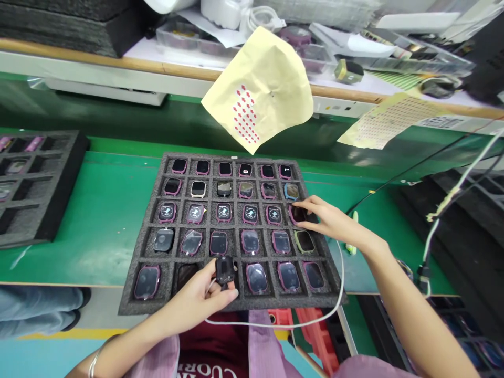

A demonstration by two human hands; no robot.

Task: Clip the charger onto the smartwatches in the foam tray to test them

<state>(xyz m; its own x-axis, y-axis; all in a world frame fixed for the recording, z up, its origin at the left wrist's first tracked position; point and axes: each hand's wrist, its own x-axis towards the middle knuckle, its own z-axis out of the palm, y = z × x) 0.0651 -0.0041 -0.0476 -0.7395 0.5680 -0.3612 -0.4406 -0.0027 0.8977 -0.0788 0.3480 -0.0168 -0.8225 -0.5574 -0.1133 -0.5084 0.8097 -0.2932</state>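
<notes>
A black foam tray [232, 311] holds rows of square watches in its compartments, most with purple frames. Above its front part, my left hand [210, 294] is closed around a small black device [224, 270] with a white cable [271, 325] that loops to the right. Over at the tray's right side, my right hand [321, 215] has its thumb and fingers on a purple-framed watch [298, 213] in the third row, partly covering it. Several watches in that row show lit screens, such as this one [224, 212].
Another foam tray [59, 194] lies at the left on the green table [102, 210]. A shelf edge [189, 71] crosses the back, with yellow paper [271, 79] hanging from it. More trays [452, 210] stand at the right. A person's legs [39, 310] show at lower left.
</notes>
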